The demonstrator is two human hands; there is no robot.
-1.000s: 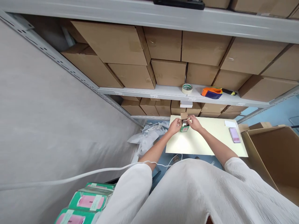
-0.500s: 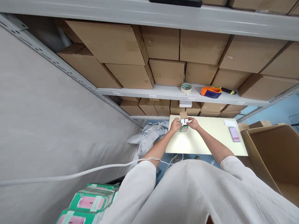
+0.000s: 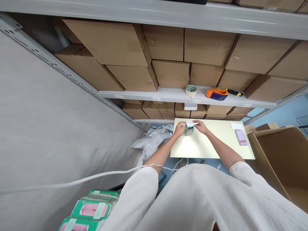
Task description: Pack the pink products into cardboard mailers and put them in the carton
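A small green box (image 3: pixel 189 131) with a pink patch on its front stands upright near the far left of the pale yellow table (image 3: pixel 204 147). My left hand (image 3: pixel 180 129) is closed around its left side, thumb toward the front. At the top right edge, my right hand (image 3: pixel 200 126) has its fingers on the box's white top flap (image 3: pixel 190 124). The flap now lies over the opening, so the inside is hidden. Both forearms reach forward from white sleeves.
Right of the table stands a large open carton (image 3: pixel 276 150). A purple item (image 3: pixel 241 137) and a white slip (image 3: pixel 237 125) lie at the table's right. Shelves hold cartons, a tape roll (image 3: pixel 191 90) and an orange tape dispenser (image 3: pixel 217 94). A white cable (image 3: pixel 84 178) crosses left; green boxes (image 3: pixel 90 208) sit below.
The box's top flap stood up with its brown inner side showing; it has come down over the opening, white side up. My right hand has shifted slightly onto the top edge.
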